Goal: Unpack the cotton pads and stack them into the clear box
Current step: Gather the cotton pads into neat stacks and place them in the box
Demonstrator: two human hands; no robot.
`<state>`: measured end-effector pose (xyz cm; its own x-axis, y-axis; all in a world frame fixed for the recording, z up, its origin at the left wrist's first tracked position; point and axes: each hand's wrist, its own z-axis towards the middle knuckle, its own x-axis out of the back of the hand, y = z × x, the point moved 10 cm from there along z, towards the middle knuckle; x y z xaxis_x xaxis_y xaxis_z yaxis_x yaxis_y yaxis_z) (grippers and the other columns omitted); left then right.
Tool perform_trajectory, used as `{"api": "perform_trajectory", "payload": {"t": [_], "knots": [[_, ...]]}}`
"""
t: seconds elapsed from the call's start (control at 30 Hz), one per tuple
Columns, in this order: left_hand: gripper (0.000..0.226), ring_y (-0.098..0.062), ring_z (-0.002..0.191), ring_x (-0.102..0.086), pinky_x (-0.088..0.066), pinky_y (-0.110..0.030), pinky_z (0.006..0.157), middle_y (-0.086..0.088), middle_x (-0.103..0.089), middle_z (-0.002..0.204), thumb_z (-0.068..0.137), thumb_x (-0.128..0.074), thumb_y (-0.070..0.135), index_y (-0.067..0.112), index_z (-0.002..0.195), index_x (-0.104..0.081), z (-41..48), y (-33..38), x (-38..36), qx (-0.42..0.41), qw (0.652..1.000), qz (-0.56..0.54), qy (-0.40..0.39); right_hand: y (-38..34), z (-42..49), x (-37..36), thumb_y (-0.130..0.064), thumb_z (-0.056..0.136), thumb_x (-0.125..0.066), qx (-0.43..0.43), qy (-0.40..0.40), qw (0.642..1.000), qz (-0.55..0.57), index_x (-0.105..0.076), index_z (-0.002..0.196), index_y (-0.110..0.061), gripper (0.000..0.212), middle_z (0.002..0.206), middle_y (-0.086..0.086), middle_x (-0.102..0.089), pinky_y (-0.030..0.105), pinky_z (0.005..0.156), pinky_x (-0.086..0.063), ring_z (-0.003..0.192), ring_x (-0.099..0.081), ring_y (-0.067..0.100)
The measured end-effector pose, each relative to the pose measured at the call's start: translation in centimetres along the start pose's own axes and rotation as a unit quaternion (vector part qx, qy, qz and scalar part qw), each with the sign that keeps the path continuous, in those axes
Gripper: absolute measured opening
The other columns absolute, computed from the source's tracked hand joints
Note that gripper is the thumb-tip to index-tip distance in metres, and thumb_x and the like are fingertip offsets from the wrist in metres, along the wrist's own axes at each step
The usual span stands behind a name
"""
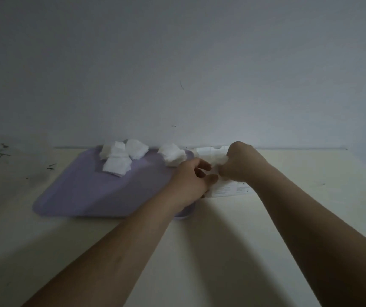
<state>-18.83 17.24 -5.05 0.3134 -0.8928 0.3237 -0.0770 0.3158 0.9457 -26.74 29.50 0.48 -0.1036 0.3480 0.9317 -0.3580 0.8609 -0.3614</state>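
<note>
Mid-unpack. Loose cotton pads [120, 156] lie in two small heaps at the far edge of the purple tray [89, 191], which sits on the desk [199, 251] against its back edge. The white packet [228, 189] lies just beside the tray's right edge, under both hands. The right hand [240, 162] pinches a tuft of pads at the packet mouth. The left hand [189, 179] steadies the packet's left side (fingers half curled; can't tell if it actually grips). Judgement: pulling-out is partly done, and no stacking shows. The clear box can't be made out.
</note>
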Motion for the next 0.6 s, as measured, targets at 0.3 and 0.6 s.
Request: {"api": "perform_trajectory", "payload": {"t": [0.3,0.6], "knots": [[0.036,-0.023,0.063,-0.07,-0.066,-0.041,0.072,-0.028,-0.066,0.102,0.089,-0.081,0.023,0.011,0.112,-0.057,-0.7,-0.8,-0.5,0.038,0.992,-0.122,0.004,0.7,-0.5,-0.9,-0.044,0.077,-0.071,0.007,-0.023,0.999,-0.023,-0.062,0.08,-0.019,0.027,0.071,-0.002,-0.062,0.027,0.062,-0.048,0.068,-0.061,0.019],[0.012,-0.025,0.068,-0.074,-0.062,-0.056,0.087,-0.018,-0.069,0.099,0.1,-0.063,0.014,0.015,0.112,-0.059,-0.9,-1.8,-0.7,0.053,0.987,-0.153,0.012,0.3,0.0,-2.6,-0.043,0.089,-0.07,0.002,-0.012,1.0,0.023,-0.053,0.066,-0.013,0.042,0.062,0.001,-0.055,0.029,0.057,-0.04,0.064,-0.058,0.023]]}}
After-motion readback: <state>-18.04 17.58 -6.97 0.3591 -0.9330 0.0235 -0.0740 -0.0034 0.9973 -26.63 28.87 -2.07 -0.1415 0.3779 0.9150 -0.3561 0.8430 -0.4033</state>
